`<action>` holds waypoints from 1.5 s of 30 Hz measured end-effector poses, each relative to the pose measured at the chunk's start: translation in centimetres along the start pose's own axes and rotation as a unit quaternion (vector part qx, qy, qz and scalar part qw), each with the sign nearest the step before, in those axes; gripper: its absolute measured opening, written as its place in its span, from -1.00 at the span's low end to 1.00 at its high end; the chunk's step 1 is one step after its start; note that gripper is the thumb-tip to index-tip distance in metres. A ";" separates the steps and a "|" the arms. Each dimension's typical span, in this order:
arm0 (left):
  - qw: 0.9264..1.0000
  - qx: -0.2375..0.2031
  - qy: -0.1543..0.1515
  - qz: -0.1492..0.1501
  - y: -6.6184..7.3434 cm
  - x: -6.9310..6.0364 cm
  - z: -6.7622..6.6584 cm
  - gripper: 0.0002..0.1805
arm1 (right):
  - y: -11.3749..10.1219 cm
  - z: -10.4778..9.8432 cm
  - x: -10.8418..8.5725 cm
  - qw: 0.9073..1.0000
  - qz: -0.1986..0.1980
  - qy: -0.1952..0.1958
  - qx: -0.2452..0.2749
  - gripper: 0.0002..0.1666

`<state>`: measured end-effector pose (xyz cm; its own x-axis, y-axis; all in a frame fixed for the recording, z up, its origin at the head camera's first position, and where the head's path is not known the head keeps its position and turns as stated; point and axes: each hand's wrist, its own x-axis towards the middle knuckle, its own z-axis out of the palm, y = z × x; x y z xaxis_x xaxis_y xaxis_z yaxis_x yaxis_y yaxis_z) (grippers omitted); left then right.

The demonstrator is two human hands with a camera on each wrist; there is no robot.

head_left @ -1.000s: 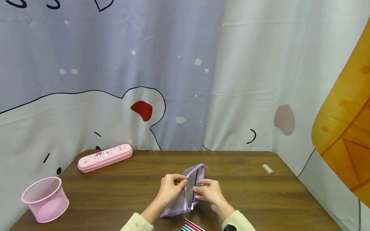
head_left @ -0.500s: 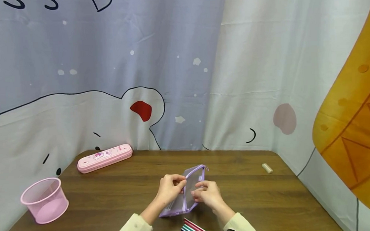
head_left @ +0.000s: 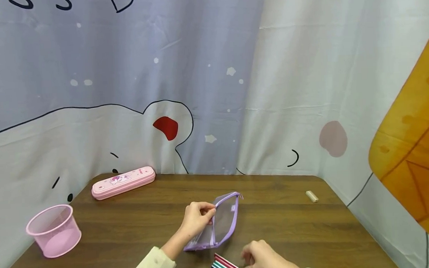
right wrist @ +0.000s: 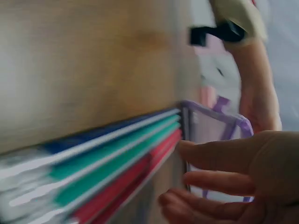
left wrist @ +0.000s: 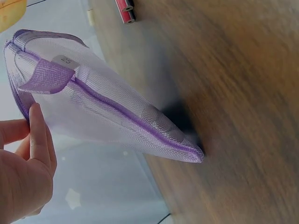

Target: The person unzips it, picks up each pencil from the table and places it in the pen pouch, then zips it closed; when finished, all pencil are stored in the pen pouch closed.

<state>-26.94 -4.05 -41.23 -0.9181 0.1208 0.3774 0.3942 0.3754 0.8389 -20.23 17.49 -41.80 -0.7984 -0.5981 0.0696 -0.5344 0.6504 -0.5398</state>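
A purple-edged mesh zip pouch (head_left: 225,219) stands tilted on the table with its mouth spread toward the right. My left hand (head_left: 196,219) pinches the near rim of its mouth between thumb and fingers; the left wrist view shows the pouch (left wrist: 112,102) tapering down to the tabletop. Several striped pencils (head_left: 226,266) in blue, green and red lie side by side at the table's front. Beside them hovers my right hand (head_left: 264,259), fingers loosely bent. In the right wrist view its thumb is close to the red pencil (right wrist: 140,175); whether it touches is unclear.
A pink mesh cup (head_left: 55,233) stands at the left edge of the wooden table (head_left: 275,211). Behind it lies a pink pencil case (head_left: 123,183). A small whitish eraser-like block (head_left: 312,196) rests at the back right. A patterned curtain (head_left: 205,90) hangs behind.
My right hand held a dark blue pencil at the pouch's mouth, released it there, then moved down and right to the pencils. My left hand has kept its grip on the rim.
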 end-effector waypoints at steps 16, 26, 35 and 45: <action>0.998 0.036 0.009 0.042 -0.1 0.1 0.3 -0.81 | 1.0 1.0 -1.7 0.995 -0.011 -0.027 -0.100 -0.89; 0.995 0.029 0.021 0.097 -0.3 -0.1 0.0 -0.82 | 1.0 -0.2 -2.1 0.998 -0.047 -0.009 -0.050 -0.87; 0.998 0.040 0.018 0.037 -0.3 0.3 0.1 -0.81 | 0.4 -3.4 -3.8 0.996 -0.076 -0.022 0.041 -0.79; 0.999 0.030 0.016 0.009 -0.4 0.6 -0.1 -0.80 | 1.2 -5.4 -2.9 0.971 0.013 0.035 0.235 -0.55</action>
<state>-27.64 -4.22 -41.26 -0.9090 0.0993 0.4049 0.4063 0.4283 0.8071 -20.06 22.57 -38.14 -0.8351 -0.5412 0.0987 -0.3411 0.3685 -0.8648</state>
